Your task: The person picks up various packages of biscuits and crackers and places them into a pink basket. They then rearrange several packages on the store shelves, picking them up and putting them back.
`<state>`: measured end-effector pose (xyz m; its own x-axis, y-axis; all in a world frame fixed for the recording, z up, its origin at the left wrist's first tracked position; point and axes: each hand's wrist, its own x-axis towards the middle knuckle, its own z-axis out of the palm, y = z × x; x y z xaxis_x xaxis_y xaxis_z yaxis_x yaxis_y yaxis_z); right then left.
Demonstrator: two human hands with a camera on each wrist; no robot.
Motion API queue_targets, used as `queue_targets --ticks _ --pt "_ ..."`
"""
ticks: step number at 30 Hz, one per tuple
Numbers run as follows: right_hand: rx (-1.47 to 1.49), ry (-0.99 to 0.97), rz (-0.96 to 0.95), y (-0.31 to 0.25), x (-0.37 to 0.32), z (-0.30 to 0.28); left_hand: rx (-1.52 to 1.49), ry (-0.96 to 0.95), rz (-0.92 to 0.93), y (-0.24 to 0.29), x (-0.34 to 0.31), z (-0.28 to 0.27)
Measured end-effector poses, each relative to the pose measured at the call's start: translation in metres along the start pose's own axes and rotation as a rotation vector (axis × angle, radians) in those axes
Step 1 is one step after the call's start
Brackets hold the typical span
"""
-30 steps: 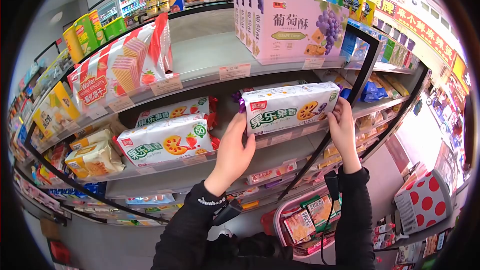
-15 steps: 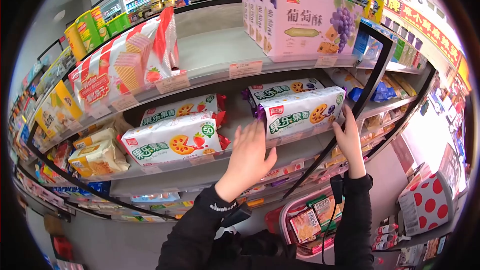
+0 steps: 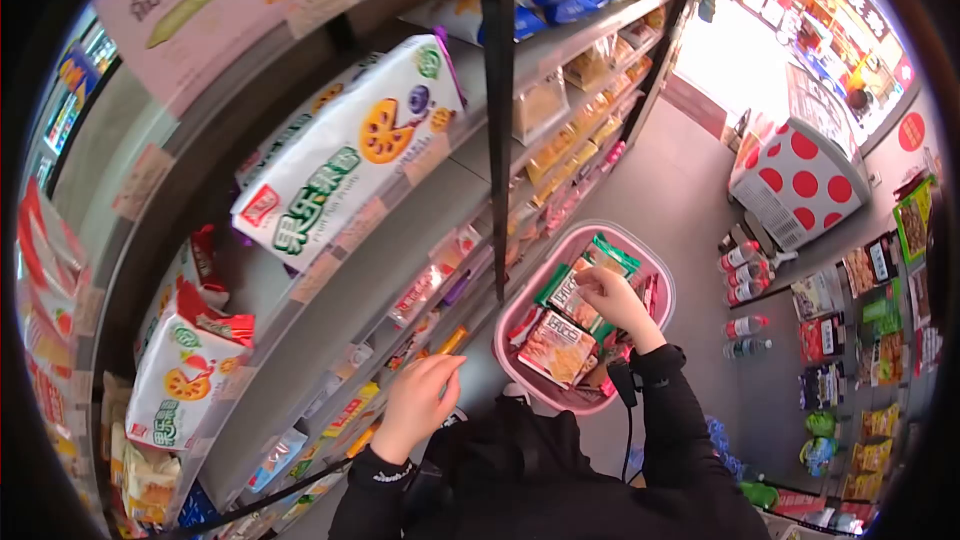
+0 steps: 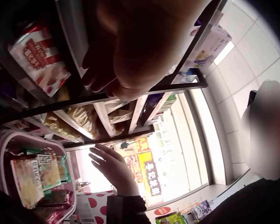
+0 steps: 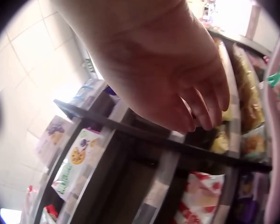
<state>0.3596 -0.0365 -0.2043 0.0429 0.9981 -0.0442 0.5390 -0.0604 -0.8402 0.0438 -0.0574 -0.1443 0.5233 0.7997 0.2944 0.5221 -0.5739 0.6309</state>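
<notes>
Both hands hold nothing. My left hand (image 3: 423,402) hangs in front of the lower shelves, its fingers loosely bent. My right hand (image 3: 618,306) is over the pink basket (image 3: 503,345), overlapping the packs inside in the head view; in the right wrist view its fingers hang loosely down. A red-and-white snack pack (image 3: 555,347) and a green-edged pack (image 3: 610,255) lie in the basket. On the shelf to the left stands a white biscuit pack with blueberry pictures (image 3: 350,155), apart from both hands, with a similar pack partly hidden behind it.
White biscuit packs with strawberry pictures (image 3: 190,375) stand farther left on that shelf. A black shelf post (image 3: 495,120) rises left of the basket. Bottles (image 3: 745,275) and a red-dotted box (image 3: 805,180) stand to the right, beyond the grey floor (image 3: 670,180).
Both hands have left the blueberry biscuit pack, which stays on the shelf. They moved down, the right one over the basket. The head view has turned right and downward.
</notes>
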Motion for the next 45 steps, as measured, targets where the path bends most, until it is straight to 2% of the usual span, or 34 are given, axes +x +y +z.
queue_targets --ticks 3,5,7,10,13,15,18,21,23,25,27,28,29,30,31,32,33,35,37,39,43,45 --pt "0.003 -0.001 0.145 0.047 -0.024 0.012 -0.086 -0.102 -0.065 -0.013 -0.005 0.031" --pt "-0.063 -0.109 0.211 0.072 -0.038 0.021 -0.068 -0.19 -0.139 -0.012 -0.006 0.046" --pt "-0.053 -0.117 0.194 0.085 -0.053 0.027 -0.094 -0.244 -0.171 -0.015 -0.009 0.06" --pt "-0.02 -0.11 0.296 0.092 -0.065 0.032 -0.148 -0.265 -0.222 -0.018 -0.013 0.079" --pt "-0.024 -0.055 0.256 0.111 -0.073 0.042 -0.212 -0.307 -0.338 -0.015 -0.018 0.092" --pt "-0.068 -0.072 0.261 0.116 -0.073 0.044 -0.162 -0.27 -0.339 -0.013 -0.023 0.099" --pt "-0.145 -0.026 0.254 0.122 -0.074 0.049 -0.195 -0.334 -0.391 -0.01 -0.029 0.104" --pt "-0.31 0.005 0.259 0.135 -0.077 0.054 -0.188 -0.323 -0.452 -0.012 -0.031 0.114" --pt "-0.312 0.019 0.225 0.143 -0.081 0.058 -0.203 -0.284 -0.453 -0.021 -0.026 0.131" --pt "-0.315 0.029 0.182 0.148 -0.086 0.057 -0.103 -0.171 -0.351 -0.034 -0.017 0.156" --pt "-0.18 -0.034 0.227 0.152 -0.084 0.06 -0.057 -0.13 -0.329 -0.046 0.003 0.179" --pt "-0.117 -0.107 0.284 0.151 -0.081 0.058 -0.204 -0.184 -0.409 -0.045 0.014 0.18" --pt "-0.129 -0.089 0.227 0.16 -0.082 0.062 -0.346 -0.225 -0.493 -0.046 0.023 0.181" --pt "-0.03 -0.034 0.261 0.161 -0.082 0.065 -0.221 -0.339 -0.518 -0.053 0.023 0.196" --pt "0.026 -0.025 0.231 0.198 -0.084 0.073 -0.092 -0.452 -0.549 -0.063 0.021 0.21" --pt "0.02 -0.097 0.329 0.197 -0.08 0.069 -0.016 -0.414 -0.543 -0.064 0.019 0.218" --pt "-0.007 -0.04 0.202 0.218 -0.083 0.075 0.061 -0.382 -0.53 -0.066 0.016 0.225" --pt "-0.233 -0.01 0.124 0.219 -0.081 0.073 0.057 -0.313 -0.585 -0.069 0.012 0.239" --pt "-0.207 -0.013 0.168 0.213 -0.077 0.072 -0.043 -0.372 -0.624 -0.058 0.017 0.222" --pt "-0.24 -0.203 0.362 0.213 -0.075 0.068 -0.003 -0.393 -0.639 -0.054 0.022 0.216" --pt "-0.167 -0.191 0.366 0.196 -0.075 0.064 0.004 -0.383 -0.633 -0.061 0.015 0.227" --pt "-0.148 -0.185 0.383 0.186 -0.074 0.064 -0.103 -0.317 -0.63 -0.069 0.009 0.239"
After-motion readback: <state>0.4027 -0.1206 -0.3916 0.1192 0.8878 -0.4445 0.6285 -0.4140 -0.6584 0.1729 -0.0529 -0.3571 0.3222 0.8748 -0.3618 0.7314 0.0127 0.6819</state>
